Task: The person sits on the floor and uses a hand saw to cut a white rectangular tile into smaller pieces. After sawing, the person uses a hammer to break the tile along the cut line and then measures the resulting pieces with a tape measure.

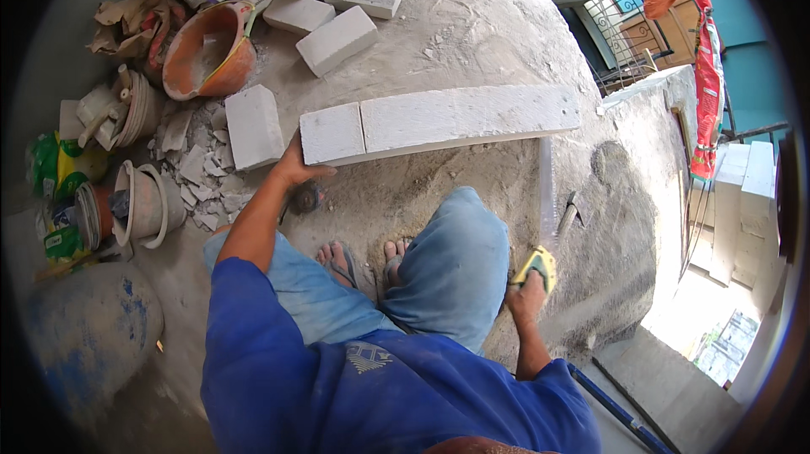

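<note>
A long white lightweight concrete block (472, 115) lies across the floor in front of me. A short piece of the same white block (331, 133) meets its left end at a thin dark seam. My left hand (295, 165) grips that short piece at its near left corner, thumb along the front face. My right hand (529, 295) is closed around the yellow and dark handle of a handsaw (547, 192). The saw's blade is smeared and runs from the handle up to the long block near its right end. How deep the blade sits in the block cannot be told.
A hammer (570, 213) lies right of the saw. A dark round tool (305, 197) sits by my left forearm. Several loose white blocks (337, 39), rubble (201, 171), an orange bucket (207, 53) and stacked pails (145, 205) crowd the left. The floor's edge drops away at right.
</note>
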A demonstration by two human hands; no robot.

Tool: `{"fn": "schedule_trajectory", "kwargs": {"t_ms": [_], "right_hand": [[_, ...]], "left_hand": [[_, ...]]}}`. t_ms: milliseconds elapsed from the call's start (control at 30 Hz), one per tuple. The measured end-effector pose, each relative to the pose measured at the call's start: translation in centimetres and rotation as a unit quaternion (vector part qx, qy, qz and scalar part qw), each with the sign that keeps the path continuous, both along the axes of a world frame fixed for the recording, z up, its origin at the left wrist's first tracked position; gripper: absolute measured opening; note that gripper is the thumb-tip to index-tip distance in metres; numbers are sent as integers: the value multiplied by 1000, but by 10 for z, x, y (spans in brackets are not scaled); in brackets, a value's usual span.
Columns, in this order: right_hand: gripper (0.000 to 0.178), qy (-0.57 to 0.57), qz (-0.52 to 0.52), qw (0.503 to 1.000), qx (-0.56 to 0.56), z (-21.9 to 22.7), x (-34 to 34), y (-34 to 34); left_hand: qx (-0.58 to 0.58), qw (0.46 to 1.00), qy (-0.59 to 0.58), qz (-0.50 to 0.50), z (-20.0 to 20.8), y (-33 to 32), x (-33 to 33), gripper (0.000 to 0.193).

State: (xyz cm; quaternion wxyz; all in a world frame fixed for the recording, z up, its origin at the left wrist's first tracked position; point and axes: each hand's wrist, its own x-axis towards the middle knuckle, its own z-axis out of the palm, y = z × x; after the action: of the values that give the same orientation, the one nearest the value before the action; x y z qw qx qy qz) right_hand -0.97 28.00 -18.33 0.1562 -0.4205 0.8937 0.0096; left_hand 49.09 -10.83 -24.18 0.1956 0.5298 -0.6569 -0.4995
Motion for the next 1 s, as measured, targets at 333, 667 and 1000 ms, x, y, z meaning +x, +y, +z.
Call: {"fn": "schedule_trajectory", "kwargs": {"t_ms": [333, 667, 1000], "right_hand": [[19, 103, 54, 993, -8, 29, -56, 20], [13, -76, -231, 932, -269, 53, -18, 71], [25, -293, -147, 908, -261, 85, 36, -29]], "left_hand": [[114, 987, 106, 44, 35, -19, -22, 103], [338, 848, 309, 267, -12, -10, -57, 81], [227, 899, 255, 275, -52, -16, -61, 79]]}}
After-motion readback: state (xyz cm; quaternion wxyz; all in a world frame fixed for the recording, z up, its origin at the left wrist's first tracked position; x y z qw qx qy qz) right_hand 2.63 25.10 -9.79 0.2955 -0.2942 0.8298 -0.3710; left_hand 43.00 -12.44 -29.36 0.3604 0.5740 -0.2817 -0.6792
